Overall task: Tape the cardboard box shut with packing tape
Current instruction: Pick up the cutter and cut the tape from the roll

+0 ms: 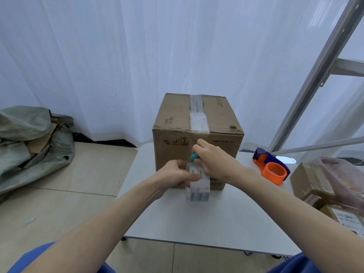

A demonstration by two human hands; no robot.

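Observation:
A brown cardboard box (197,134) stands on the white table (216,219), its top flaps closed under a strip of clear tape (198,117) that runs down over the near edge. In front of the box, my left hand (176,177) grips a roll of clear packing tape (199,188) held upright. My right hand (213,158) is closed around a small teal cutter (194,157), whose tip sits just above the roll against the box's front face.
An orange and blue tape dispenser (272,168) lies on the table right of the box. Small parcels (313,184) and a pink plastic bag (342,174) crowd the right edge. A grey sack (33,146) slumps on the floor at left. A metal ladder (323,75) leans at right.

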